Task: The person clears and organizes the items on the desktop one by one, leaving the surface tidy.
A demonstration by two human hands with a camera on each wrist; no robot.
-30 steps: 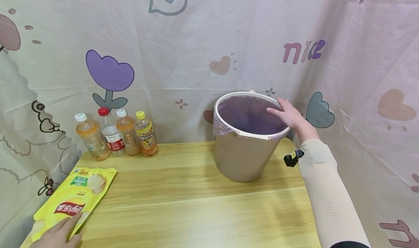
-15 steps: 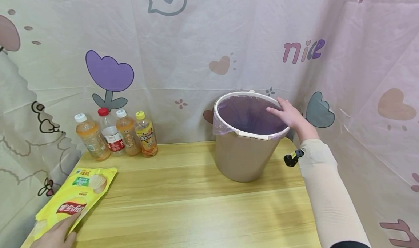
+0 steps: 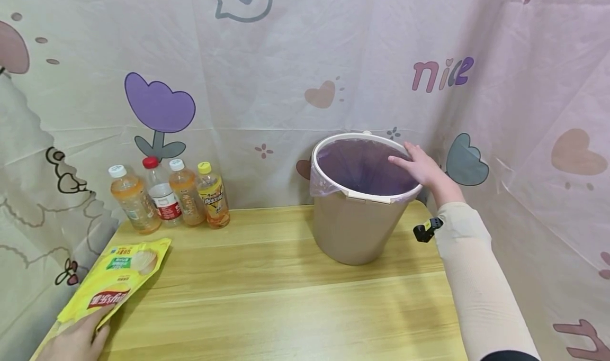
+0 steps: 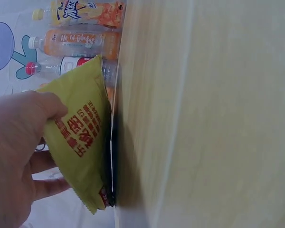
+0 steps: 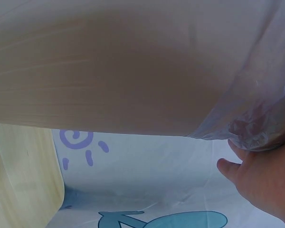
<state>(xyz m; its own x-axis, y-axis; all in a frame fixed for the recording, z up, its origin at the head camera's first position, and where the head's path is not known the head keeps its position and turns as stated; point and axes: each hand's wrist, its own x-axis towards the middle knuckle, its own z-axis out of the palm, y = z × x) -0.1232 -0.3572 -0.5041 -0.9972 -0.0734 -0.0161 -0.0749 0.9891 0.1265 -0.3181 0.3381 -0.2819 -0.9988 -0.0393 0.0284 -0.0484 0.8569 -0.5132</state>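
My left hand [image 3: 76, 337] pinches a yellow Lay's chip bag [image 3: 111, 281] at its near edge, thumb on one face and fingers behind. In the left wrist view the chip bag [image 4: 80, 128] stands tilted, its lower edge close over the table. My right hand [image 3: 426, 173] rests on the right side of the rim of a beige trash bin [image 3: 355, 228], fingers extended. A thin clear purple liner [image 3: 324, 183] is folded over the bin's rim. From the right wrist, the bin's wall [image 5: 109, 85] fills most of the view, with the right hand [image 5: 266, 183] at the liner's edge.
Several plastic bottles stand in a row at the back left, among them a red-capped bottle [image 3: 163, 194] and a yellow-capped bottle [image 3: 214, 199]. A printed cloth [image 3: 257, 86] hangs behind and beside the wooden table [image 3: 267, 297].
My left hand has lifted the near end of the chip bag, which now tilts and sits slightly farther up and right. The right hand and the bin have stayed put.
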